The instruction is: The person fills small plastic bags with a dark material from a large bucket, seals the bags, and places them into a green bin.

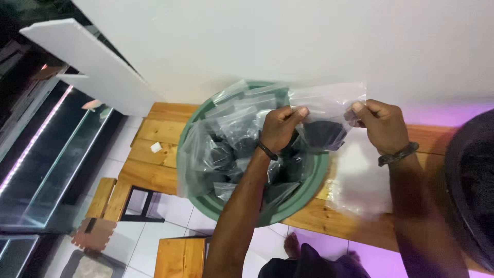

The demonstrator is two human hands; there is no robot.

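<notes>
My left hand point(280, 126) and my right hand point(382, 126) pinch the two top corners of a small clear plastic bag point(325, 110) with dark contents at its bottom, held up over a round green tub point(321, 172). The tub is filled with several similar clear bags point(231, 134) holding dark pieces. Both wrists wear dark bands. The tub stands on a wooden table point(154, 154) set against a white wall.
A stack of clear empty bags point(357, 180) lies on the table to the right of the tub. A dark round object point(471, 180) fills the right edge. Wooden stools point(180, 255) stand on the white tiled floor below. A glass counter point(46, 154) is at left.
</notes>
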